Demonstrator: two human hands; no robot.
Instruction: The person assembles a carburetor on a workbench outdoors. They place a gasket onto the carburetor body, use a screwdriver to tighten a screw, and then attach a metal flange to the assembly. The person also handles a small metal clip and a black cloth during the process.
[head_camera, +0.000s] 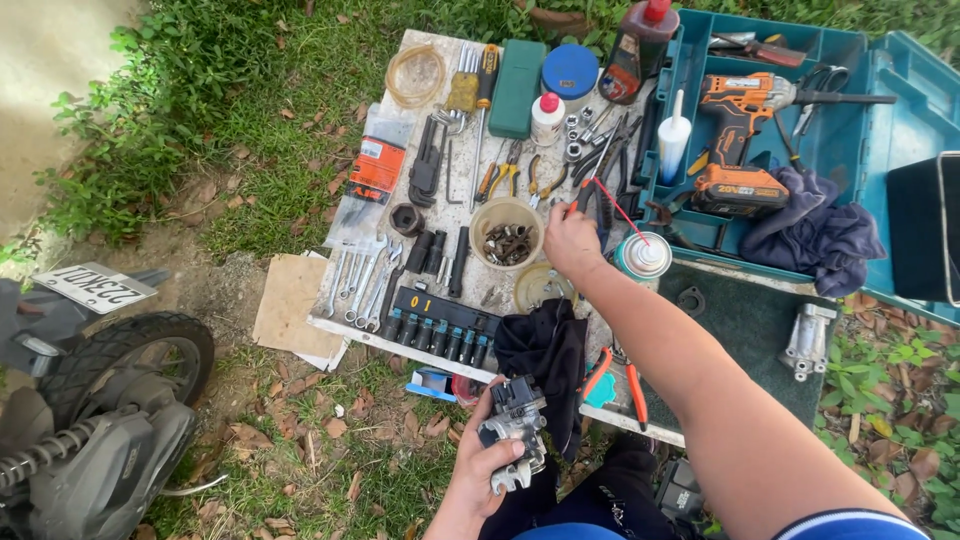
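While the left hand (487, 472) is clamped around a grey metal part (514, 432), holding it low over the grass (300, 455) just in front of the board (440, 345), the right hand (570, 240) reaches out over the tools. Its fingers are closed together on a dark tool with a thin red straw (618, 208) beside it; what exactly they pinch I cannot tell. The part sits in the palm with the thumb across its lower face, close to a black cloth (548, 350) that hangs off the board's near edge.

Just left of the right hand stands a tub of bolts (507, 240), and just right of it a spray can (643, 256). A socket rail (440, 325) lies along the near edge, with wrenches (362, 280) to its left. Red-handled pliers (625, 375) lie near the cloth.

Farther back are a green case (516, 88), a blue lid (570, 70) and a white bottle (546, 118). To the right, an open teal toolbox (900, 100) holds an orange drill (740, 140) and a dark rag (815, 235). A scooter wheel (120, 360) stands at the far left on the grass.
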